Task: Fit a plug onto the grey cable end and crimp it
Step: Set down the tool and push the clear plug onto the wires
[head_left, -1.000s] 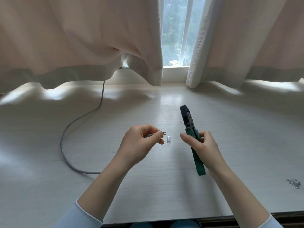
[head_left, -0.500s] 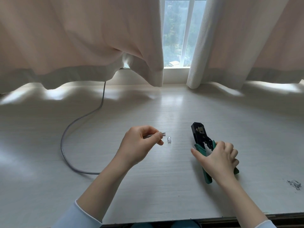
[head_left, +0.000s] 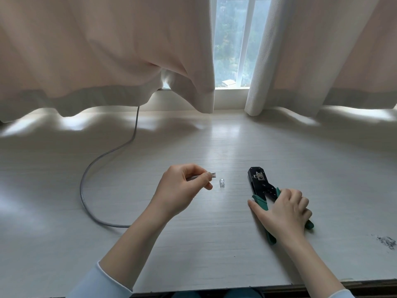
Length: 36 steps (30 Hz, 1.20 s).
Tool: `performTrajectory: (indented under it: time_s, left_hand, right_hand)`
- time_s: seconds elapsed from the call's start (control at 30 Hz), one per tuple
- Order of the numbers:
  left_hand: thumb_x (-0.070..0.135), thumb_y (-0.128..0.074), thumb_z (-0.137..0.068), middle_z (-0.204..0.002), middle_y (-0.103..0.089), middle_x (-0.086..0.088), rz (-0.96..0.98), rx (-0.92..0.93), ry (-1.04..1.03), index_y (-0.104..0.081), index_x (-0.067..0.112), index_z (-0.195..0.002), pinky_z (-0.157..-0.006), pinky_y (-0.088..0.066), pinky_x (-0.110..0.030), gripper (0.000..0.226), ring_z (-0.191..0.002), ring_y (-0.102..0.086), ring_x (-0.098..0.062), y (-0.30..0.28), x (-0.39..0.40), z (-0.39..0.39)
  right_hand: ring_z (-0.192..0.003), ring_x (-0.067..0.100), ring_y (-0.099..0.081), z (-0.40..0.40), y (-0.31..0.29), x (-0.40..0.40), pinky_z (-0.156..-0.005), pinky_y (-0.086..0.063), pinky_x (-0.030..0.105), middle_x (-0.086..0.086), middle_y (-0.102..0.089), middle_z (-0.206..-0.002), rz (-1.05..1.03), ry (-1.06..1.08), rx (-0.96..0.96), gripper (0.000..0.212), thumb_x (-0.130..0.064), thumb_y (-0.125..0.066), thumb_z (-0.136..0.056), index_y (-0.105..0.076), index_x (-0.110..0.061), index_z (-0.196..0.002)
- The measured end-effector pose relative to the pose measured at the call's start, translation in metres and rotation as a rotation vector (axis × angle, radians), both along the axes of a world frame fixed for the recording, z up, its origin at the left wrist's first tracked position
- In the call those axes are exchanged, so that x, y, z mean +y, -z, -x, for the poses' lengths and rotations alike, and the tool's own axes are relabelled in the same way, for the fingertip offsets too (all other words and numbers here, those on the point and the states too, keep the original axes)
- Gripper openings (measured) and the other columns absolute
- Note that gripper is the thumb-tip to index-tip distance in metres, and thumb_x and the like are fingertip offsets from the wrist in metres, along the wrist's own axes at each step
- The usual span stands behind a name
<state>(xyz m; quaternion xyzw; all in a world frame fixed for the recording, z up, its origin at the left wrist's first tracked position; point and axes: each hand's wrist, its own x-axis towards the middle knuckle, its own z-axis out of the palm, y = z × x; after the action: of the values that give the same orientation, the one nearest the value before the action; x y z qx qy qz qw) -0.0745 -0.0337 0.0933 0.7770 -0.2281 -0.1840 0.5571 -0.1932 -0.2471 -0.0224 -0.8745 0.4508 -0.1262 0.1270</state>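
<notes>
Near the middle of the frame the left hand (head_left: 180, 190) is raised a little above the pale counter (head_left: 193, 250), its grip closed in a pinch of thumb and forefinger on the end of the grey cable (head_left: 82, 190). A short row of bare wire tips (head_left: 213, 174) sticks out of the pinch toward the right. From the hand the cable runs down and left, loops across the counter in the left half of the frame, then climbs to the upper middle, where it goes under the hem of the left curtain (head_left: 103, 61).

Just right of the wire tips, apart from them, a small clear plug (head_left: 222, 183) lies on the counter by itself.

Further right, the crimping tool (head_left: 260, 183) lies flat on the counter, black head pointing up the frame, green handles spread toward the lower right. The right hand (head_left: 283, 211) lies over the handles with fingers curled round the right-hand one and the thumb stretched out along the left-hand one; the grip is closed on the tool.

A small heap of grey scraps (head_left: 386, 241) sits at the lower right edge of the counter. Behind, between the left curtain and the right curtain (head_left: 322, 50), a strip of window (head_left: 234, 39) shows at top centre
</notes>
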Motion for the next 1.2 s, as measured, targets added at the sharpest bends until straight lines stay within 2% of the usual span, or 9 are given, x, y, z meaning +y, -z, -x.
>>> performTrajectory:
  time_s: [0.37, 0.5, 0.57, 0.63, 0.77, 0.87, 1.0, 1.1, 1.2]
  left_hand:
    - [0.024, -0.068, -0.086, -0.069, -0.076, 0.007, 0.004, 0.016, -0.007, -0.073, 0.018, -0.075, -0.042, -0.031, -0.011, 0.014, -0.045, -0.038, -0.006, 0.003, 0.0, -0.001]
    - [0.025, -0.067, -0.086, -0.069, -0.076, 0.008, 0.004, 0.005, -0.013, -0.073, 0.02, -0.074, -0.043, -0.031, -0.011, 0.014, -0.048, -0.04, -0.007, 0.002, 0.001, -0.002]
    - [0.025, -0.067, -0.086, -0.069, -0.076, 0.008, 0.0, -0.004, -0.015, -0.073, 0.021, -0.074, -0.043, -0.032, -0.012, 0.014, -0.05, -0.04, -0.008, 0.002, 0.001, -0.003]
    - [0.025, -0.067, -0.086, -0.07, -0.076, 0.009, 0.001, -0.009, -0.016, -0.073, 0.021, -0.074, -0.045, -0.032, -0.014, 0.014, -0.053, -0.042, -0.011, 0.001, 0.001, -0.003]
    - [0.025, -0.067, -0.086, -0.07, -0.076, 0.008, 0.009, -0.008, -0.02, -0.073, 0.022, -0.075, -0.058, -0.041, -0.025, 0.013, -0.063, -0.054, -0.021, 0.0, 0.001, -0.002]
    - [0.026, -0.068, -0.086, -0.071, -0.076, 0.005, 0.006, -0.01, -0.022, -0.074, 0.021, -0.075, -0.068, -0.045, -0.035, 0.014, -0.07, -0.062, -0.028, 0.0, 0.001, -0.001]
    - [0.027, -0.067, -0.087, -0.07, -0.075, 0.005, -0.005, -0.019, -0.015, -0.073, 0.021, -0.074, -0.071, -0.05, -0.038, 0.016, -0.072, -0.067, -0.014, -0.001, 0.001, -0.001]
    - [0.028, -0.067, -0.086, -0.07, -0.075, 0.005, -0.007, -0.028, -0.003, -0.073, 0.021, -0.074, -0.079, -0.054, -0.045, 0.016, -0.079, -0.07, -0.021, -0.002, 0.001, 0.0]
    - [0.03, -0.067, -0.085, -0.071, -0.075, 0.006, -0.003, -0.047, 0.007, -0.073, 0.023, -0.074, -0.075, -0.053, -0.042, 0.015, -0.077, -0.07, -0.016, 0.0, 0.002, -0.001]
  right_hand:
    - [-0.112, 0.028, -0.029, 0.001, -0.003, -0.001, -0.097, -0.029, 0.047, 0.007, -0.034, -0.122, -0.047, -0.017, 0.082, 0.085, -0.08, -0.049, -0.069, -0.04, -0.011, -0.119]
    - [-0.119, 0.031, -0.034, -0.003, -0.021, 0.015, -0.1, -0.028, 0.046, 0.01, -0.041, -0.132, -0.028, -0.136, -0.252, 0.066, -0.051, -0.055, -0.088, -0.04, -0.012, -0.138]
    - [-0.109, 0.026, -0.049, -0.009, -0.041, 0.03, -0.09, -0.04, 0.037, 0.003, -0.055, -0.116, -0.235, -0.267, -0.492, 0.043, -0.038, -0.055, -0.092, -0.053, -0.015, -0.128]
    - [-0.085, 0.018, -0.063, -0.016, -0.065, 0.046, -0.071, -0.046, 0.025, -0.005, -0.066, -0.095, -0.585, -0.356, -0.664, 0.023, -0.035, -0.053, -0.094, -0.064, -0.023, -0.11]
    - [-0.058, 0.014, -0.056, -0.026, -0.097, 0.071, -0.047, -0.04, 0.021, -0.003, -0.07, -0.077, -1.047, -0.475, -0.775, 0.032, -0.044, -0.057, -0.082, -0.07, -0.02, -0.099]
    - [-0.051, 0.012, -0.049, -0.03, -0.104, 0.082, -0.042, -0.034, 0.02, 0.0, -0.069, -0.077, -1.112, -0.534, -0.769, 0.035, -0.043, -0.061, -0.08, -0.071, -0.016, -0.098]
    - [-0.047, 0.012, -0.046, -0.034, -0.105, 0.087, -0.042, -0.034, 0.019, 0.003, -0.069, -0.075, -1.095, -0.519, -0.752, 0.016, -0.028, -0.066, -0.088, -0.072, -0.014, -0.092]
    - [-0.047, 0.013, -0.045, -0.035, -0.105, 0.089, -0.042, -0.034, 0.018, 0.002, -0.071, -0.072, -1.051, -0.509, -0.737, 0.011, -0.023, -0.068, -0.087, -0.072, -0.012, -0.085]
    - [-0.05, 0.015, -0.045, -0.036, -0.106, 0.089, -0.043, -0.034, 0.019, 0.004, -0.071, -0.072, -1.03, -0.489, -0.743, 0.012, -0.022, -0.069, -0.086, -0.068, -0.01, -0.081]
